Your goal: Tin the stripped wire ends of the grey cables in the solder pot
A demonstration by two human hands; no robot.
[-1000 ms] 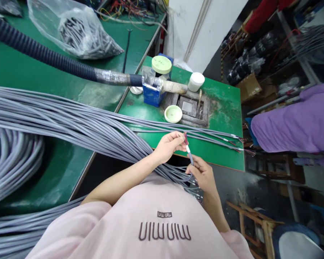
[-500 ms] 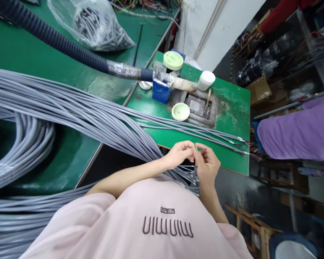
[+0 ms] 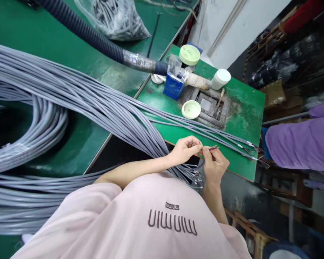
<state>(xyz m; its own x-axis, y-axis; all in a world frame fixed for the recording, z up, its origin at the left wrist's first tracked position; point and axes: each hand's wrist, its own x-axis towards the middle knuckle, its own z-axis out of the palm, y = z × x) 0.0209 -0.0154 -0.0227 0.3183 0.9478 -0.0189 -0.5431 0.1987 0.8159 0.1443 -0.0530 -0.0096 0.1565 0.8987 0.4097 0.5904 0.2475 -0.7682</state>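
Green workbench (image 3: 241, 122) in a cluttered workshop, second green bench (image 3: 29, 21) along its left side, seen from head height. Both hands are held up over the near edge of the bench, just above a pink shirt (image 3: 172, 216). Left hand (image 3: 185, 149) is closed in a pinch, fingertips (image 3: 200, 146) on thin colored wires (image 3: 212, 148) that fan out from a cable end. Right hand (image 3: 214, 167) is clenched around the same spot, fingers curled, and the wires stick out toward 3 o'clock from between the two hands. Exact grip on each wire is hidden by the fingers. Gray cable bundle (image 3: 75, 86) comes in from 9 o'clock, crosses the bench edge and passes under the left forearm, with loose ends (image 3: 196, 178) hanging just below the hands. Three gray cables (image 3: 218, 135) run out to 3 o'clock, stripped tips at the bench edge. Big cable coil (image 3: 43, 133) sits at 9 o'clock. At 12 o'clock: blue box (image 3: 173, 86), jar with pale green lid (image 3: 189, 54), white tub (image 3: 220, 79), pale green dish (image 3: 191, 109), square metal recess (image 3: 206, 105). Black ribbed hose (image 3: 91, 39) runs over the box from 11 o'clock. Plastic bag (image 3: 116, 21) of black parts lies beyond it. Purple cloth (image 3: 299, 144) at 3 o'clock, cardboard box (image 3: 272, 94) on shelving at 2 o'clock.
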